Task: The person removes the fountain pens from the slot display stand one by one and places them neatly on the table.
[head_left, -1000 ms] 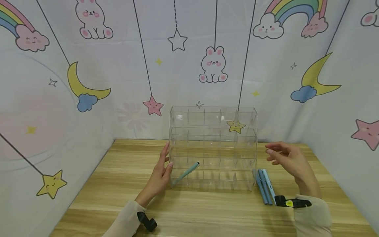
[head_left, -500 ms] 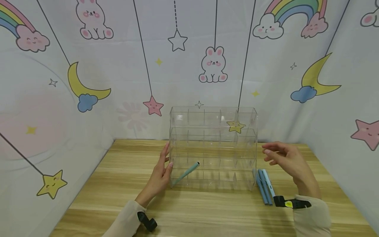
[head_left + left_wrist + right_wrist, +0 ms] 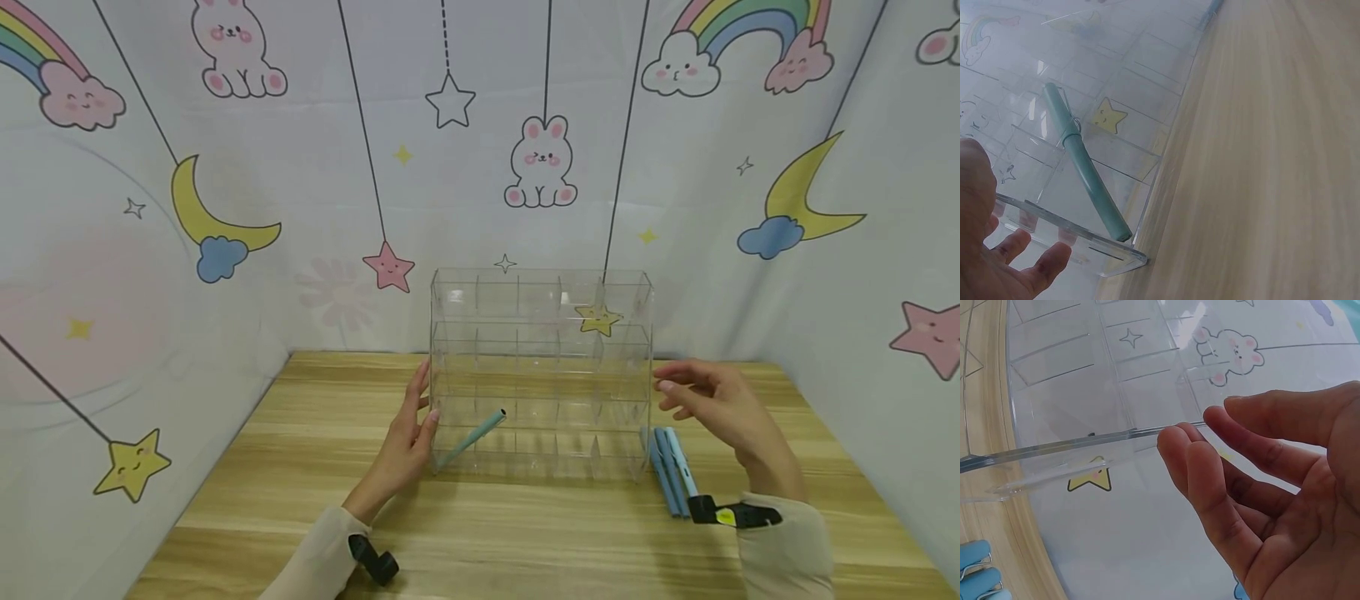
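left hand point(image 3: 408, 437) flat, fingers point(image 3: 420, 392) straight against clear organizer point(image 3: 540, 375) left wall | right hand point(image 3: 720, 404) loosely open, empty, near organizer's right side | teal pen point(image 3: 471, 438) inside

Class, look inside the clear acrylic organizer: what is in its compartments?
One teal pen leans in the bottom-left compartment of the organizer. The other compartments look empty; nothing hides them, since the walls are transparent.

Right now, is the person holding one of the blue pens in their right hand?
No, the right hand is bare, hovering near the clear organizer, while the blue pens lie on the table.
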Motion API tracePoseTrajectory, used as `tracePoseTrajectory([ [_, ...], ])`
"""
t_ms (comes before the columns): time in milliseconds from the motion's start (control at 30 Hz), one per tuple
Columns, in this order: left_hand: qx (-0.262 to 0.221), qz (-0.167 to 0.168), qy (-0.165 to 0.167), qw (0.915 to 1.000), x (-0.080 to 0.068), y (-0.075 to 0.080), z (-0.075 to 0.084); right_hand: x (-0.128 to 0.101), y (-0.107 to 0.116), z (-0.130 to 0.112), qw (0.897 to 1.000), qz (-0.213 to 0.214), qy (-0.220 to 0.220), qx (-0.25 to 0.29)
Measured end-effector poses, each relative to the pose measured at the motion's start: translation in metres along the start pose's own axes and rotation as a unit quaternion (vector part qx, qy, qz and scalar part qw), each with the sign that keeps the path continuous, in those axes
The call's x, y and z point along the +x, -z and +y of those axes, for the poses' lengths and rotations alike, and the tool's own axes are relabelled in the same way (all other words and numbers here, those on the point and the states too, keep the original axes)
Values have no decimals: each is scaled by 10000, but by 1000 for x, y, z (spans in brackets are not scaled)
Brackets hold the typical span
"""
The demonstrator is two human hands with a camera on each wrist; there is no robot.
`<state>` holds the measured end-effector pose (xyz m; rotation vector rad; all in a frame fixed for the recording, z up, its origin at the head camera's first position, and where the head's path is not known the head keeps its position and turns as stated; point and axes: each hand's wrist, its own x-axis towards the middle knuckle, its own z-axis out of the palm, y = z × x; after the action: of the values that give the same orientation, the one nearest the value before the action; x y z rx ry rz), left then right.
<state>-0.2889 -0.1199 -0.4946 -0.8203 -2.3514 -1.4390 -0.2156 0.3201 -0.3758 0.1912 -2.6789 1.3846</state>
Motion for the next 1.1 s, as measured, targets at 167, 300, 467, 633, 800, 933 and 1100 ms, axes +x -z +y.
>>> tracePoseTrajectory([
  [167,-5,-2,-13,10000,1,0,0,1,-2,-1,10000,-58,-55,58],
  [300,-48,-17,3,10000,1,-1,0,1,-3,-1,9999,-77,-81,58],
  [467,-61,-28,35,10000,0,-1,-1,1,-4,-2,9999,-91,-14,85],
  [633,-37,-14,21,10000,0,-1,-1,1,-5,-3,9999,-96,57,122],
  [800,15,2,-5,10000,0,-1,-1,1,-7,-4,9998,-92,108,149],
  [933,23,10,7,10000,0,-1,-1,2,-9,-6,9998,-101,107,115],
  [1100,-29,-8,25,10000,0,-1,0,3,-9,-7,9999,-138,62,59],
])
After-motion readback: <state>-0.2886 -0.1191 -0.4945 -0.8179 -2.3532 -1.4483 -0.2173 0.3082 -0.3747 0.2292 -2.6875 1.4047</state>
